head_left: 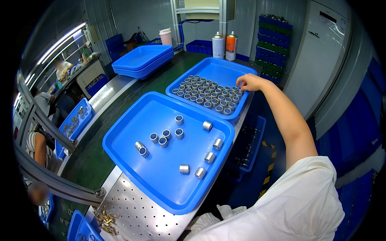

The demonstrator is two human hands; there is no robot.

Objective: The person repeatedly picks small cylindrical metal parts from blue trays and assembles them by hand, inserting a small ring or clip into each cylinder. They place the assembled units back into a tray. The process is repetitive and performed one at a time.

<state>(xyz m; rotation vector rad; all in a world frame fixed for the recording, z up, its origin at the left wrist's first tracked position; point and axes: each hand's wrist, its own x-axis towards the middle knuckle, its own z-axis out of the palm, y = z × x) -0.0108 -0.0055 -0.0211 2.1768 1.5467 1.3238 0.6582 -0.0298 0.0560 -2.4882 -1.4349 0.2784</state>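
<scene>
Right hand (248, 82) reaches out to the far blue tray (225, 70), fingers curled down, tips touching the right end of the packed rows of metal sleeves (209, 93). Whether a sleeve is pinched between the fingertips cannot be told; the fingers hide it. Left hand is not in view.

Landmark: the near blue tray (161, 176), the big one closest to the person.
- Far blue tray sits just beyond the near tray's far right edge, almost touching it. Sleeves there stand upright, side by side in tight rows, filling the half of it nearest the near tray.
- Loose metal sleeves (179, 136) lie scattered inside the near tray: a small cluster standing open end up toward its left middle, several lying on their sides along its right side.
- Stack of empty blue trays (140, 62) well beyond the near tray, to the left.
- Two spray cans (224, 45) far beyond it, behind the far tray.
- Perforated steel bench (140, 213) under the near tray's front corner.
- Small brass parts (105, 220) on the bench, left of that front corner.
- Other workers (40, 144) sit well left of the near tray.
</scene>
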